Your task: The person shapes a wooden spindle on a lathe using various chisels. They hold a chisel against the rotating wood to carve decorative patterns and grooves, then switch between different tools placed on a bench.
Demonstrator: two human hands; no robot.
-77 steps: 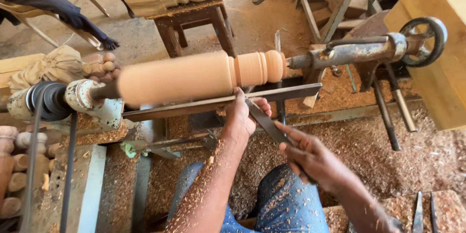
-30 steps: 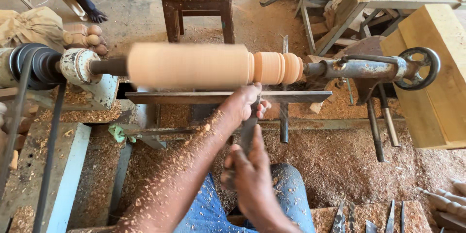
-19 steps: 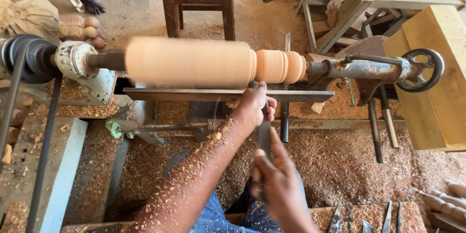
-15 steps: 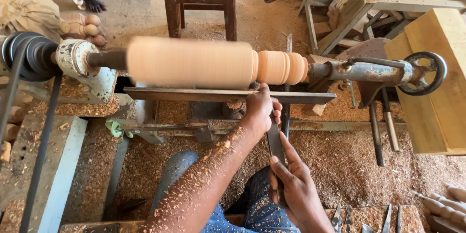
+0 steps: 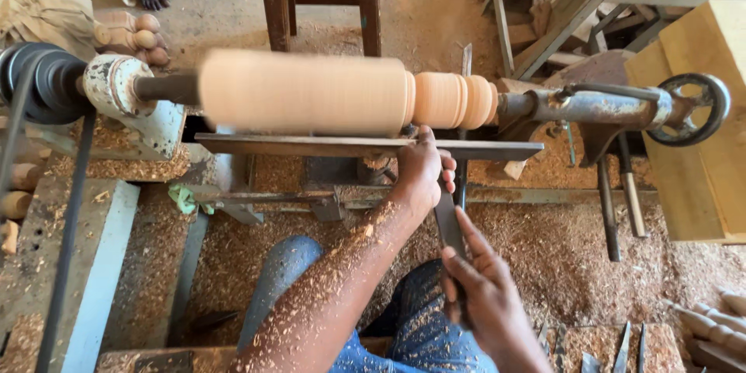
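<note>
A pale wooden spindle (image 5: 342,93) lay mounted lengthwise on the lathe, blurred along its thick smooth part, with turned rings near its right end by the tailstock (image 5: 606,105) and its handwheel (image 5: 691,109). Just below the spindle ran the flat metal tool rest (image 5: 311,145). The left hand (image 5: 420,175) sat at the rest's right half, fingers curled together over the blade of a long flat chisel (image 5: 449,221), pressing it against the rest's edge below the rings. The right hand (image 5: 482,299), nearer the body, gripped the chisel's lower end with fingers wrapped around it; the handle itself was hidden. Wood shavings (image 5: 544,241) covered the lathe bed and clung to the left forearm. The belt pulley (image 5: 43,81) stood at the lathe's left end.
</note>
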